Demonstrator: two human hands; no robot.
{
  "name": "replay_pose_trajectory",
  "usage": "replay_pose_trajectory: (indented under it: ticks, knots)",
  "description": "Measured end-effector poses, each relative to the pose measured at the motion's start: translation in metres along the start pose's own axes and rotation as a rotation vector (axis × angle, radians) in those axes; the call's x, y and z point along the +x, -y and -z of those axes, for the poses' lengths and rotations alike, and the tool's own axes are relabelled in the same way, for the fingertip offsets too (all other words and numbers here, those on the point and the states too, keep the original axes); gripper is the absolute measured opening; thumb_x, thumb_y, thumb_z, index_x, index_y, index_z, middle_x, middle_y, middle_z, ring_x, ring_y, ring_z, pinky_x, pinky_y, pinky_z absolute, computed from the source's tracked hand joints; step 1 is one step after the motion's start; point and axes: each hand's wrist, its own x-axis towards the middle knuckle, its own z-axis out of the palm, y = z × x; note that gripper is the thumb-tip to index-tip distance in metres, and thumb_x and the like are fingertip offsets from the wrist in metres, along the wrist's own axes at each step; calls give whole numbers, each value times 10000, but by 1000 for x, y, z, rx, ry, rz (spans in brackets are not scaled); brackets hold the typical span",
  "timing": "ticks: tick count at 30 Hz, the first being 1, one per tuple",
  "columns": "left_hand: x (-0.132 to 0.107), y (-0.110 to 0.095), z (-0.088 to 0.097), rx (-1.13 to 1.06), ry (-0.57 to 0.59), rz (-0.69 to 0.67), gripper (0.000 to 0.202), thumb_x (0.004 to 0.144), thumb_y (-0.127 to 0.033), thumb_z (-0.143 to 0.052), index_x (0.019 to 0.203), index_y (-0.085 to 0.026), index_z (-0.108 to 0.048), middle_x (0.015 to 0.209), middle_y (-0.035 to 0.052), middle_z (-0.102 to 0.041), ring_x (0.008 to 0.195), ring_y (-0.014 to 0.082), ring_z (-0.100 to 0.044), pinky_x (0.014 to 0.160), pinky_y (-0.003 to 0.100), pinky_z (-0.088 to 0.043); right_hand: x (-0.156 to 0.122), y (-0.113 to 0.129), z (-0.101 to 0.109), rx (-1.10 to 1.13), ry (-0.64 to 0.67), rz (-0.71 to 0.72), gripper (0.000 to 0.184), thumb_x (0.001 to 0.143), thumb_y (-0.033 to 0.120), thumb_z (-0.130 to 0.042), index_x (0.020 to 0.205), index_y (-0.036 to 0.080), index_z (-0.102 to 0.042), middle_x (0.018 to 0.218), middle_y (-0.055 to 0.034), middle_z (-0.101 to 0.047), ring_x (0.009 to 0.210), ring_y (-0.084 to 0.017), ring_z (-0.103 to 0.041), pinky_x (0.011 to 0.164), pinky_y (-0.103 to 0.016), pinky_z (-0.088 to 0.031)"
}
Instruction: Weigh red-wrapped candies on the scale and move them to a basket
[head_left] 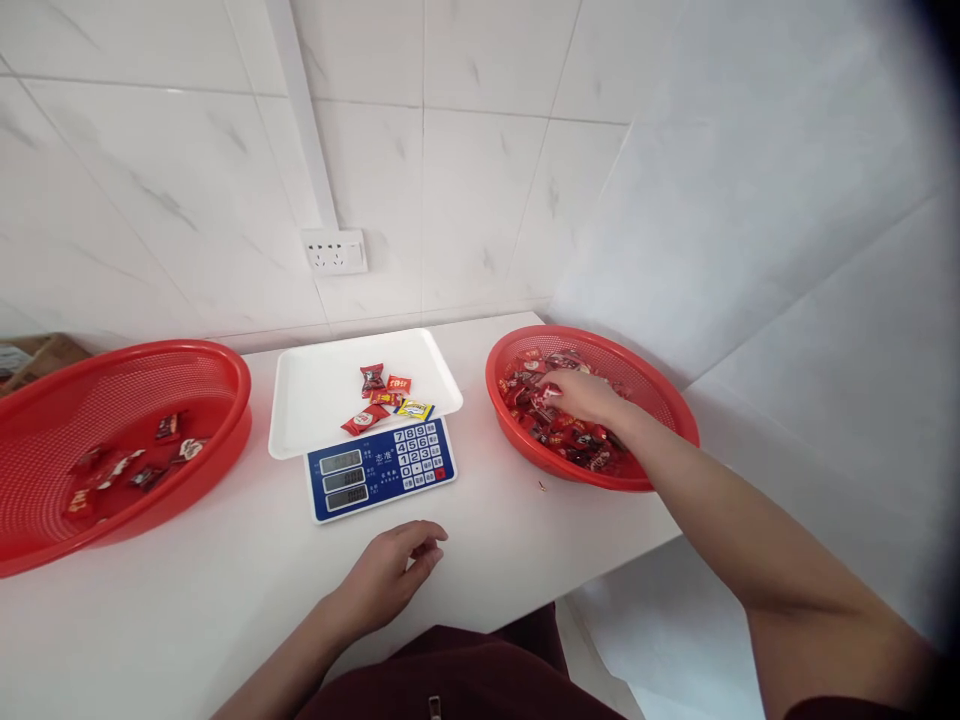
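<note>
My right hand [581,395] reaches into the right red basket [517,440], its fingers closed around a wrapped candy [548,396] among many others. Most of its fingertips are hidden by the pile. My left hand [394,570] hovers or rests by the table's front, fingers loosely bent and apart, with nothing in them. Just beyond it stands a blue digital scale [386,470] with a white tray [315,385] on top. Several wrapped candies lie on the tray, among them a dark red one [372,379] and a yellow one [415,409].
At the left, another red basket [217,430] holds several scattered candies. Behind it is part of a cardboard box [56,360]. A tiny scrap [541,486] lies before the right basket. A wall socket [335,252] sits above the white table [480,520], which meets walls behind and at the right.
</note>
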Motion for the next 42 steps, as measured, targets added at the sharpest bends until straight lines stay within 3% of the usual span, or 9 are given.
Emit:
replay_pose_trajectory:
  ticks: [3,6,11,16,20,24,29,35,42]
  knots:
    - [1,-5,1,-51,3,-3,188,839,-329,-485,995,-334,-589,882,27,-650,775,223,-590,672,316,-452,-12,4,17,195,-204,-23,269,828,324,-528,1024,172,-633,1079,-106,-646,973,-266,-589,805,-356,-445]
    - [4,-12,-2,-195,-10,-5,238,831,-340,-525,1066,-345,-566,922,36,-635,822,222,-589,706,319,-468,-35,27,25,648,-341,8,304,775,393,-592,995,187,-635,992,-67,-668,894,-224,-606,795,-341,-456]
    - [11,-24,-4,-623,-36,-37,519,793,-393,-612,1268,-370,-404,1192,70,-525,966,226,-585,767,339,-513,-82,99,-2,1019,15,257,294,755,397,-621,964,192,-638,820,-30,-655,736,-182,-595,675,-304,-475]
    - [12,-23,0,-841,-186,96,429,769,-489,-624,1071,-190,-568,836,56,-645,699,171,-622,685,330,-532,-101,151,-50,1104,237,412,207,795,346,-587,939,206,-638,806,-30,-603,694,-164,-560,582,-280,-466]
    - [-1,-7,11,-899,-338,188,435,717,-479,-684,1018,-178,-595,737,40,-665,649,167,-629,640,305,-523,-92,152,-65,1348,291,224,377,798,434,-568,1090,196,-543,687,13,-543,540,-130,-514,447,-246,-416]
    - [-20,10,18,-915,-372,227,346,750,-462,-661,956,-194,-586,728,31,-664,640,159,-622,622,287,-506,-78,147,-56,1371,230,233,469,791,433,-589,1192,203,-509,702,18,-546,595,-134,-527,507,-257,-445]
    - [-33,14,15,-894,-348,237,269,764,-449,-649,921,-237,-596,712,14,-660,625,154,-610,615,281,-486,-48,167,-28,1273,176,368,647,794,387,-606,1380,285,-351,1131,-46,-588,874,-197,-598,729,-345,-525]
    - [-38,7,15,-864,-326,224,220,776,-433,-639,903,-259,-591,740,6,-677,625,161,-600,626,294,-475,-22,191,-17,1343,-10,372,816,796,427,-605,1452,317,-133,1529,-52,-146,1165,-236,-520,977,-389,-439]
    - [-45,10,17,-841,-300,196,156,775,-384,-657,820,-256,-580,763,9,-671,674,164,-598,646,294,-465,-77,170,-58,1272,376,395,398,837,406,-535,1188,220,-543,1121,-83,-625,902,-214,-624,826,-417,-509]
